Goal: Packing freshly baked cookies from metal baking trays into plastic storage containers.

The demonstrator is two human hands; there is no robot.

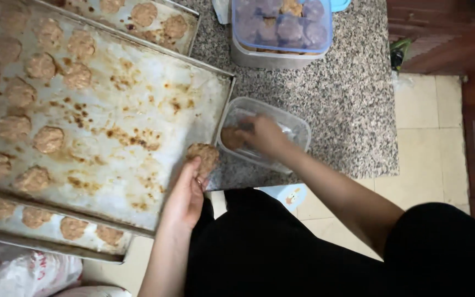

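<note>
Holding one brown cookie [204,156] in the left hand [185,195], fingers closed around its lower edge, at the near right corner of the large baking tray [138,110]. Right hand [263,136] reaching down into a clear plastic container [298,129] on the speckled granite counter [347,99], fingertips pinched on a second cookie [231,137] inside it; grip partly blurred. Container standing just beside the tray's right rim. Tray lined with stained, greasy paper, bare across the middle and right, with rows of baked cookies [39,110] remaining along its left side. Second tray [56,236] of cookies partly tucked beneath the first at the near edge; a third tray [155,22] behind at the top. Lidded blue-rimmed tub [281,27] filled with cookies at the counter's far end, well apart from both hands.
</note>
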